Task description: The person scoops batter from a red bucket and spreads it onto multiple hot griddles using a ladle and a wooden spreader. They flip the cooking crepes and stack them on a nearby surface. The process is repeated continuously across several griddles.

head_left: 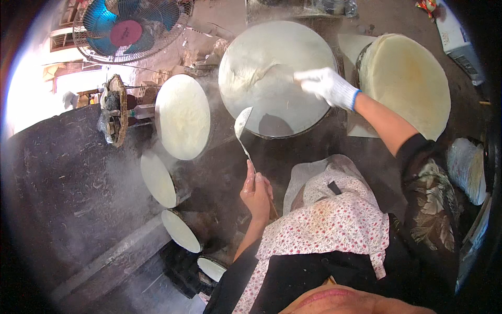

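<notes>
Head: ladle [241, 124] in left grip [257, 193].

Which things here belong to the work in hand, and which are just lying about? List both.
In the work:
- ladle, in the left hand
- wide grey disc, beneath the gloved right hand
- probably the pale disc at right

Apparently apart:
- blue-bladed fan
- white box, upper right

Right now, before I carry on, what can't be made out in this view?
All in the head view:
- Gloved right hand: blurred; whether it grips anything is unclear.
- Large round surface: partly veiled by haze and covered by that hand.
- Ladle: part of its handle is hidden by the left hand.
- Fan: its top is cut off by the upper edge.
</notes>
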Tool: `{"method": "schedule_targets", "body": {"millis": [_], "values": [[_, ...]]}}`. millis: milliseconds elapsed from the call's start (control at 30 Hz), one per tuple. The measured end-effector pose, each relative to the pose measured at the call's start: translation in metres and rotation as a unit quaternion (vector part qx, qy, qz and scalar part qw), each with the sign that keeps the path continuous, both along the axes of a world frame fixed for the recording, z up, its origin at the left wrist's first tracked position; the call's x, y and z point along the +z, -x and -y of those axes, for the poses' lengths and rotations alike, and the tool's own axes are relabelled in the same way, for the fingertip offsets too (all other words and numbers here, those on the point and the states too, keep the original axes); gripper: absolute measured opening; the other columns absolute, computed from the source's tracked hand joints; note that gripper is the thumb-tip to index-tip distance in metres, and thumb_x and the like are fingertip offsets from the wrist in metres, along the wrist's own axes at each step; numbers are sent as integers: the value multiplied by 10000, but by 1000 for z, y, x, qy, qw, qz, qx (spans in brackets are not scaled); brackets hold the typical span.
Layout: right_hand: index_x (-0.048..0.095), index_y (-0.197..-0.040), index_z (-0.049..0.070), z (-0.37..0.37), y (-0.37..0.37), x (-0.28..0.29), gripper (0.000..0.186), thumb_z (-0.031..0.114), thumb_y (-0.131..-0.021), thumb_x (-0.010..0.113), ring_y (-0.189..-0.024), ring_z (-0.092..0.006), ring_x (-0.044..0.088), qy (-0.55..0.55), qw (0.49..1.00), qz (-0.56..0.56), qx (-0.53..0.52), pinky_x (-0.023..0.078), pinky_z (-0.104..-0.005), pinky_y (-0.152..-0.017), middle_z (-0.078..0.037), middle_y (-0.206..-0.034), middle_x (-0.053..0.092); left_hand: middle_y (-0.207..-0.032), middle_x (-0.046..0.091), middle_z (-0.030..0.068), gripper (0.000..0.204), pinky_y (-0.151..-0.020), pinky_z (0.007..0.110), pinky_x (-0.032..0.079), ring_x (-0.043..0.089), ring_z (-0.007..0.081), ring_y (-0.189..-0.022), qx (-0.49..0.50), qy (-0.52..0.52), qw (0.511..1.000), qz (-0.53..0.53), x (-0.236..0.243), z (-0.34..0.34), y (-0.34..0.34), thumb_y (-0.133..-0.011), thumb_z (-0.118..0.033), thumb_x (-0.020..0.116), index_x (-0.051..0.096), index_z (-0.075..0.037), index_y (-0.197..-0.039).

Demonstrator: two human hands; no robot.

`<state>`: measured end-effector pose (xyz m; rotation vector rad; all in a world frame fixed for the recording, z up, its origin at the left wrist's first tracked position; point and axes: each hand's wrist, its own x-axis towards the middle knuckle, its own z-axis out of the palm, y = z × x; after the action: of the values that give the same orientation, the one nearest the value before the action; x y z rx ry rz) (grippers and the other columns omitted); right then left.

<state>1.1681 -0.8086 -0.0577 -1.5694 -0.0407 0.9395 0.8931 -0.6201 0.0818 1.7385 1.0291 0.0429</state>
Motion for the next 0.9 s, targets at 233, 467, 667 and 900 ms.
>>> {"method": "schedule_targets", "body": {"millis": [233,467,667,900], "values": [[697,-1396,222,-2,2,31,443,318,-971,616,-1113,-355,719,79,945,238,208,541,-419,-1003,-145,-1276,741,-725,569,-14,506,-460,220,405,495,43,-542,36,-13,999,20,-1,-5,14,-1092,-77,531,462,-55,-1593],[731,-1344,221,-28,-13,37,404,384,-1000,595,-1058,-336,740,79,936,323,114,563,-414,-936,-151,-1218,754,-688,539,-21,486,-445,234,389,462,42,-523,2,-158,985,75,-12,-63,-41,-1086,-67,521,514,-83,-1572],[726,-1353,263,15,17,10,398,392,-999,595,-1023,-318,749,106,887,360,269,578,-391,-925,-114,-1217,761,-734,549,-23,496,-459,233,390,465,42,-553,-16,-111,984,138,-49,-99,-82,-1096,-70,524,484,-80,-1590],[684,-1397,236,46,32,-9,401,350,-1017,628,-1057,-347,739,157,932,319,72,582,-421,-925,-116,-1279,738,-760,522,-25,522,-489,225,385,446,40,-570,-11,-76,995,67,-47,-60,-58,-1077,-38,517,482,-94,-1595]]}}
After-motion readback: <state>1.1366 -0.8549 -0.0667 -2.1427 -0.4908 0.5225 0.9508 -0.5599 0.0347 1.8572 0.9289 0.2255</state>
